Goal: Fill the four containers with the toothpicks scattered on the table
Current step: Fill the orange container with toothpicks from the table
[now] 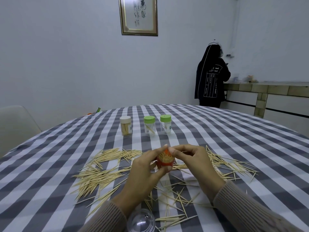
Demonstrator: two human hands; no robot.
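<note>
**Orange pot nearly full, plenty still on the cloth**

Centre frame, my left hand is curled round the orange pot, thumb low on its near wall and fingertips on the far rim. The pot is packed with toothpicks standing on end. My right hand pinches at the pot's mouth with thumb and forefinger; I take it to be seating a few more sticks, though I cannot make out how many it grips.

The loose toothpicks lie fanned across the checked table: a thick drift at centre left, a thinner spread at centre right, and scattered singles towards the bottom of the frame. Above centre stand three more containers: a white-capped jar that looks full, and two green-capped jars holding only a few sticks each. A clear lid sits at the bottom edge.

My judgement on handling: the sticks are very light, stiff, thin and sharp-tipped, and they roll easily on cloth. One at a time is slow, so I would rake a bundle parallel and pinch it at mid-length, away from the points. The pot is light and smooth-sided plastic; I would hold it round the wall, upright, so the packed sticks stay in.
</note>
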